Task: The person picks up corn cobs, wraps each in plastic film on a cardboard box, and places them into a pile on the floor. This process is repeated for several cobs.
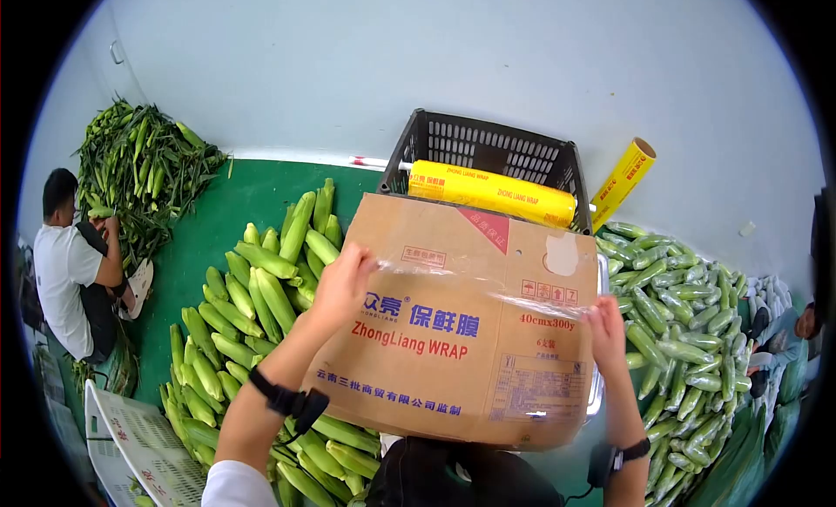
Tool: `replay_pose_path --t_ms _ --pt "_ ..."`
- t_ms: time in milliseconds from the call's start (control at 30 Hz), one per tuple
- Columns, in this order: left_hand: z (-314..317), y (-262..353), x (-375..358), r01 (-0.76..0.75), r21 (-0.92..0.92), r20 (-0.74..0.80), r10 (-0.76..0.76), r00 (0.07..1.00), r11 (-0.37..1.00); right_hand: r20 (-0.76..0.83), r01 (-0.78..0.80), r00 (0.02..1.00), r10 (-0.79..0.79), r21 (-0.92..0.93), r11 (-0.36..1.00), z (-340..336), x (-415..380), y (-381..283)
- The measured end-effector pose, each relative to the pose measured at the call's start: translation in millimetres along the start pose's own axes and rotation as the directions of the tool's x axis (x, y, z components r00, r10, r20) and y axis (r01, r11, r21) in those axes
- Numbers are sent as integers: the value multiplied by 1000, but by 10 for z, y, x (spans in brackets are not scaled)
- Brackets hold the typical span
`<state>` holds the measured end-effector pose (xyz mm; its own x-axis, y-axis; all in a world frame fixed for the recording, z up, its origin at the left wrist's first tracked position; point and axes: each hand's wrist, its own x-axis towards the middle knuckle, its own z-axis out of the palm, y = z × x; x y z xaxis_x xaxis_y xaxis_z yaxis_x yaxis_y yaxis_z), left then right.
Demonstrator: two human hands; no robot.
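A strip of clear plastic wrap [492, 291] stretches across the top of a cardboard box [409, 394] in front of me. My left hand [350, 276] pinches one end of the wrap over the box's left side. At the box's right edge my right hand [608, 326] is closed on the other end. Behind the box lies a yellow roll of wrap [492, 193] on a rod, across the front of a black plastic crate [496, 139]. Fingertips are partly blurred.
Green husked corn [235, 311] is heaped on my left; wrapped ears [688, 333] are piled on my right. A yellow tube [623, 180] leans by the wall. A person [74, 272] sits far left near unhusked corn [144, 158]; white crates [144, 446] stand lower left.
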<state>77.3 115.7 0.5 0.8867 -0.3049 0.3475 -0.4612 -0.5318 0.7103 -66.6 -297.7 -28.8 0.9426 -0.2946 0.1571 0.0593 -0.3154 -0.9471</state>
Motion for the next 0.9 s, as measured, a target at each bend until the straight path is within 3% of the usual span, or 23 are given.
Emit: replay_pose_path --t_ms 100,133,233,300,367,400,467,500,533,567,633,700,733,833,900 --pt "-398 131 -515 -164 235 81 148 986 958 -75 21 997 -16 72 997 -220 -455 -202" --pt "-490 150 -718 -229 322 129 197 972 919 -65 -16 998 17 15 1000 -263 -650 -313" --pt "-544 -30 -1466 -364 230 125 343 931 903 0 -95 995 95 -134 986 -267 -1264 -404" --pt "-402 -56 -1934 -286 249 71 277 958 926 43 -165 984 170 -114 980 -223 -1559 -181" --pt "-265 -222 -2317 -268 188 163 239 957 945 117 -193 968 224 -231 954 -113 -1753 75" --pt "-198 -223 -2443 -241 225 133 215 967 944 138 -60 982 126 -408 911 -46 -1813 128" --pt "-158 -339 -2723 -211 324 58 204 977 922 107 -113 981 164 -379 919 2 -1808 134" --pt "-165 -492 -2891 -97 390 -25 116 993 916 83 -145 979 187 -366 919 12 -1801 118" --pt "-232 -621 -2975 138 460 -174 -63 983 877 124 -82 984 129 -328 941 9 -1780 123" --pt "-302 -770 -3031 364 488 -330 -218 918 794 147 -82 978 147 -378 922 7 -1761 79" --pt "-315 -1356 -3232 733 424 -594 -448 668 531 188 -76 965 185 -475 877 0 -1723 -16" --pt "-398 -1817 -3412 892 208 -434 -780 451 401 202 -37 966 159 -503 863 13 -1708 -41" --pt "-478 -1883 -3428 922 159 -347 -854 387 353 215 -19 965 151 -516 856 25 -1686 -69" --pt "-657 -2127 -3464 910 94 -296 -861 414 405 208 -56 960 185 -509 859 49 -1675 -67" --pt "-733 -2157 -3363 933 -18 -449 -837 314 360 173 -107 960 219 -497 861 38 -1686 -32"
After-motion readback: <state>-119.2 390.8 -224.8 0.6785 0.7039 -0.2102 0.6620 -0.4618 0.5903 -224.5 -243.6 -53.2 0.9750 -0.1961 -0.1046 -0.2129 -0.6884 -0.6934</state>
